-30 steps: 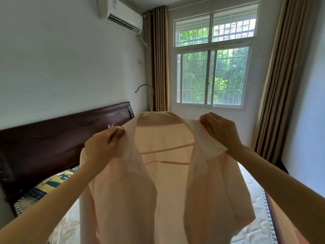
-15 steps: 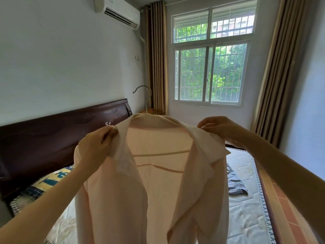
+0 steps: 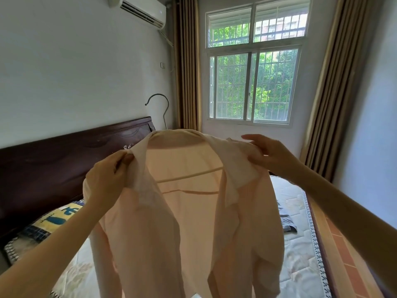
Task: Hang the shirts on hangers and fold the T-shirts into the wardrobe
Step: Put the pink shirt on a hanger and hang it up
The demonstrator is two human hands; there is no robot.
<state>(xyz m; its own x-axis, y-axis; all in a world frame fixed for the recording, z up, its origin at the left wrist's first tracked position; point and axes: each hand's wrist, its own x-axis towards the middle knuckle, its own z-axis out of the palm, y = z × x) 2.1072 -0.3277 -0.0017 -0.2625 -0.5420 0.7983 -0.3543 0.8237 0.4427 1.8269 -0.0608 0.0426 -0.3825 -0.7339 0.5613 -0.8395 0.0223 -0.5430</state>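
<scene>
A pale peach shirt [image 3: 193, 222] hangs open on a hanger [image 3: 160, 108], held up in the air over the bed [image 3: 300, 265], with the hook rising above the collar. The left hand [image 3: 107, 179] pinches the left collar edge, fingers curled round the cloth. The right hand [image 3: 268, 155] holds the right shoulder, thumb under the fabric and fingers partly stretched over it. A grey garment [image 3: 287, 222] lies on the bed near its right edge.

Quilted bed [image 3: 300, 261], patterned pillow [image 3: 53, 220] by headboard, grey garment [image 3: 287, 224] lying right
</scene>
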